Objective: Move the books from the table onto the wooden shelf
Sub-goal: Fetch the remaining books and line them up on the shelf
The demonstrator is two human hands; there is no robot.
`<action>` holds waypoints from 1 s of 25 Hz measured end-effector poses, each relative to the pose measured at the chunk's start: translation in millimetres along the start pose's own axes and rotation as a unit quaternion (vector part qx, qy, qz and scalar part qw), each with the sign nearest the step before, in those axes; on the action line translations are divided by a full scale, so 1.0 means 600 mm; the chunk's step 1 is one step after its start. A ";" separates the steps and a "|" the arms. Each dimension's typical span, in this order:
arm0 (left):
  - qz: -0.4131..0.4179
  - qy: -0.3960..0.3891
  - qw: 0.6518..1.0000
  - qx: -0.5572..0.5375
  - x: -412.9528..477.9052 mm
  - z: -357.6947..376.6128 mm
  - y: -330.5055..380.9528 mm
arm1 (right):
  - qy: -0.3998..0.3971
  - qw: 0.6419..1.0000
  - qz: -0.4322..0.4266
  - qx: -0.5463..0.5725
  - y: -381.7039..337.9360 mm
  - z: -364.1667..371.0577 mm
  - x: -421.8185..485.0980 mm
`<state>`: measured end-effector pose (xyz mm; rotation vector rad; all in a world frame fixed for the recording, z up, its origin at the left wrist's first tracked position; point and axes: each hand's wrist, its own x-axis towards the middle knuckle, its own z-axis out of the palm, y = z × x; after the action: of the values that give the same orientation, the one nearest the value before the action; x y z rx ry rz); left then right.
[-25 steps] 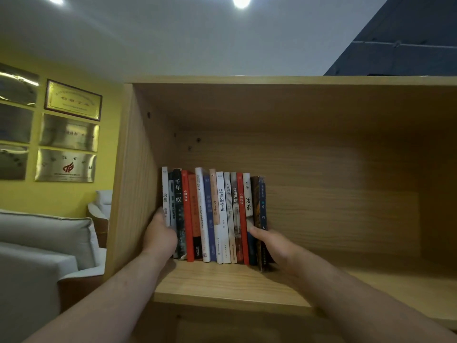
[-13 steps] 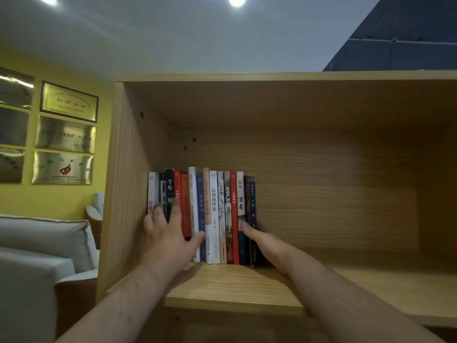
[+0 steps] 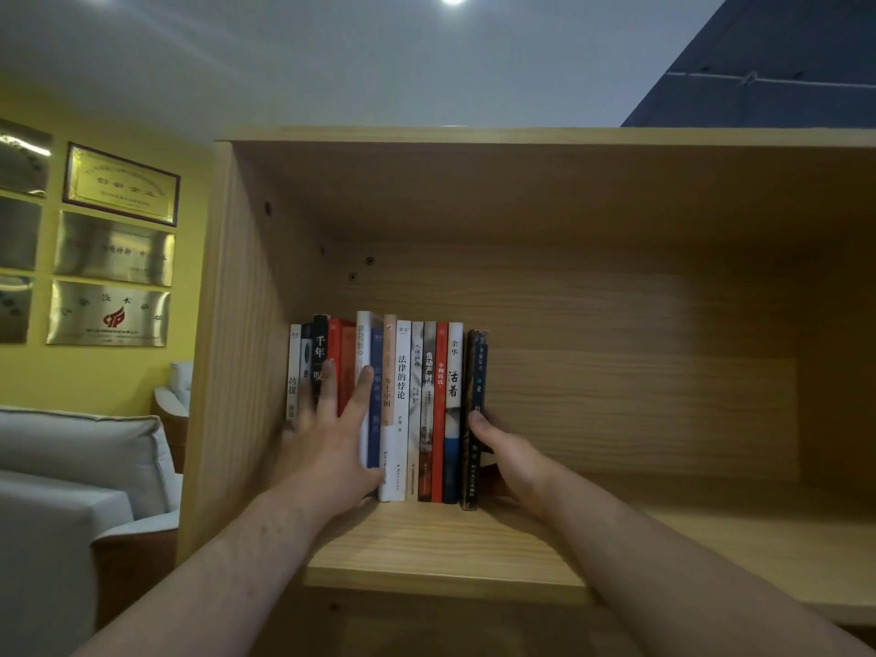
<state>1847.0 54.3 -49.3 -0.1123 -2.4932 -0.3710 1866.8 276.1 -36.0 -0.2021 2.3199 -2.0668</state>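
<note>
A row of several upright books stands at the left end of the wooden shelf, close to its left wall. My left hand lies flat against the spines of the leftmost books, fingers straight and spread. My right hand is at the right end of the row, thumb on the spine of the last dark book, its fingers hidden behind that book's outer side.
To the right of the books the shelf board runs on bare. The shelf's left side panel stands beside the row. Beyond it are a yellow wall with framed plaques and a light sofa.
My left hand moved from gripping the row's left end to pressing flat on the spines. The row has shifted left towards the side panel, with my right hand following it.
</note>
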 end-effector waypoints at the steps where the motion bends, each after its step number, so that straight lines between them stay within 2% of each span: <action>1: 0.022 -0.001 0.999 0.043 0.001 -0.003 -0.001 | 0.016 0.999 -0.030 -0.034 0.004 -0.001 0.003; 4: 0.046 -0.007 0.994 0.104 0.012 -0.010 -0.002 | 0.066 0.985 -0.110 -0.114 -0.001 0.008 0.007; 9: 0.040 -0.001 0.991 0.125 0.019 -0.002 -0.002 | 0.048 0.977 -0.149 -0.142 -0.004 0.006 0.022; 12: 0.057 -0.002 0.989 0.133 0.017 -0.003 -0.004 | 0.057 0.969 -0.152 -0.184 0.006 0.004 0.028; 17: 0.072 -0.017 0.989 0.125 0.019 -0.001 -0.009 | 0.005 0.971 -0.101 -0.218 0.005 0.001 0.039; 25: 0.063 -0.008 0.991 0.114 0.017 0.006 -0.009 | 0.015 0.950 -0.171 -0.260 0.009 0.008 0.036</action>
<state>1836.2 49.8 -47.4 -0.1807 -2.5088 -0.0325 1845.5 269.4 -40.3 -0.6264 2.9802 -1.5109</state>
